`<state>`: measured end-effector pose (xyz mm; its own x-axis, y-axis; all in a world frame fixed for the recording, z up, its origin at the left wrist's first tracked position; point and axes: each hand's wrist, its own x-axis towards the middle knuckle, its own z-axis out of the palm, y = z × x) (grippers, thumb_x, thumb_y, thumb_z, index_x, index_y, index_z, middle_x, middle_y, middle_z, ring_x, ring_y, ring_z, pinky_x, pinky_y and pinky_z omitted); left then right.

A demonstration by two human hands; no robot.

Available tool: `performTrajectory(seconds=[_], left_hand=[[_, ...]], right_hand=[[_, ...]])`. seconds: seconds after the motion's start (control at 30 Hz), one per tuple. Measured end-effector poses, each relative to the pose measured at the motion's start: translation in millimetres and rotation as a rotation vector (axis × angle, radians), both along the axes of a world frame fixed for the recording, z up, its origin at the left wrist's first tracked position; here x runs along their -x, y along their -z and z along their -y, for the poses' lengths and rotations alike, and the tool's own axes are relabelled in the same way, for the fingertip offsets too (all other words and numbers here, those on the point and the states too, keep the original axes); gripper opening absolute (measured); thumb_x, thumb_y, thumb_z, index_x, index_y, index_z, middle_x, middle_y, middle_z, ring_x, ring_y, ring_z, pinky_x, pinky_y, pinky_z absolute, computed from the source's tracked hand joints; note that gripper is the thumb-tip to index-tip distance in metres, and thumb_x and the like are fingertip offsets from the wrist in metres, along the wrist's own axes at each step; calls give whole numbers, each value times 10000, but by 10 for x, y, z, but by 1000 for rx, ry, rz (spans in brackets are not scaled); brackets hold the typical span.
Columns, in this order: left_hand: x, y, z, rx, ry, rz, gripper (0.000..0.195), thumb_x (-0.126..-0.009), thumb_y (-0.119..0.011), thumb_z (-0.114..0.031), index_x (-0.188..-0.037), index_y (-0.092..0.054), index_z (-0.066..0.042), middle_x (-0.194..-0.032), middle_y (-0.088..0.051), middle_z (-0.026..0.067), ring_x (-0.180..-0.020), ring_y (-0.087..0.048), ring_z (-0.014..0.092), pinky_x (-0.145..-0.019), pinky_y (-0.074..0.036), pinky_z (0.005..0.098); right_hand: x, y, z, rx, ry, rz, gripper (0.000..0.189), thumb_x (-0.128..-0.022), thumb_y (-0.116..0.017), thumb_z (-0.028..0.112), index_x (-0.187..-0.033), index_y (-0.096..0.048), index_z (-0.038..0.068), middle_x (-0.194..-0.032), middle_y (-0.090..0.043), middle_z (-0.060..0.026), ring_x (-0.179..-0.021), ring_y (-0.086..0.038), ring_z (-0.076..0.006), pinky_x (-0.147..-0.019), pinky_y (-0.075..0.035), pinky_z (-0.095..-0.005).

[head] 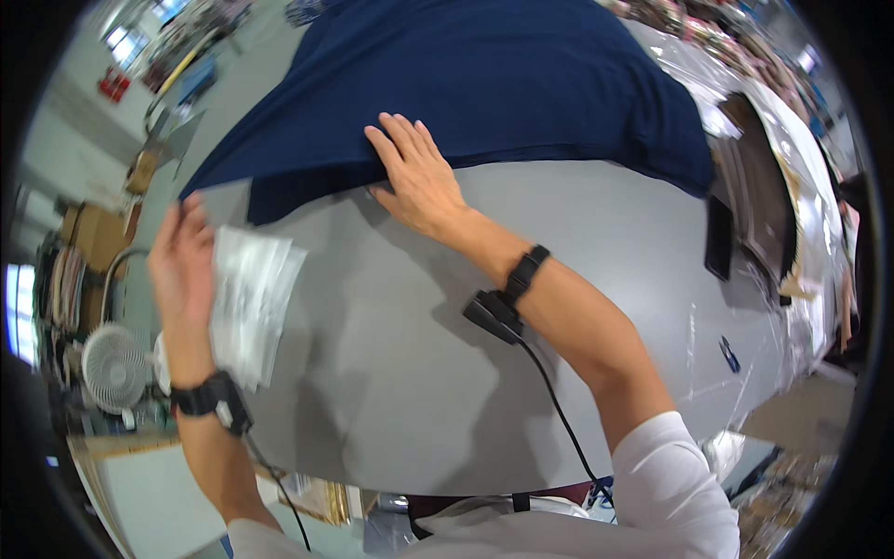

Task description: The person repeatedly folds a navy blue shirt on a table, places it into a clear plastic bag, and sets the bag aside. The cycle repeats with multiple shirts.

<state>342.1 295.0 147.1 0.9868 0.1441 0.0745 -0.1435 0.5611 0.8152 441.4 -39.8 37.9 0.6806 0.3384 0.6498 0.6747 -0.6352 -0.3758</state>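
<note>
A dark navy fabric piece [503, 84] is spread over the far part of a grey table [419, 314]. My right hand [419, 175] lies near the middle of its near edge, fingers resting on the cloth and spread, the thumb at the hem. At the left corner of the cloth, my left hand [185, 258] has its fingertips at the fabric's edge; the hand is somewhat blurred, so whether it pinches the cloth does not show. Beside that hand lies a stack of clear plastic bags [255, 307]. Each wrist wears a black strap with a cabled device.
On the right lie a black phone [718, 237], small blue-handled thread snips [730, 354], folded brown fabric [754, 189] and plastic-wrapped material [810, 175]. A white fan [115, 367] and cardboard boxes [101, 234] stand beyond the left edge.
</note>
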Motion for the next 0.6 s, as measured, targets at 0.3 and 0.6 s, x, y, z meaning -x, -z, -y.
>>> performTrajectory(seconds=[0.3,0.6], left_hand=[[615,577,-1309,-51,-346,-114,142,-1089,-566,-153,-1026,-591,-27,-977,-702,116,-815,-663,156,-648,-497,266],[291,1406,-1255,-1320,-946,-316,311,-978,-676,-123,-1253,-642,18,-1096,-716,131,-982,-708,226,-856,-564,340]], right_hand=[[-376,-11,2745,97,546,206,573,-693,-678,-129,-1201,-738,128,-1295,-685,-73,-1221,-630,-306,-1027,-515,-411],[820,-639,4074,39,462,59,670,-699,-512,-189,-1254,-752,101,-1146,-749,-166,-1067,-735,-319,-968,-557,-353]])
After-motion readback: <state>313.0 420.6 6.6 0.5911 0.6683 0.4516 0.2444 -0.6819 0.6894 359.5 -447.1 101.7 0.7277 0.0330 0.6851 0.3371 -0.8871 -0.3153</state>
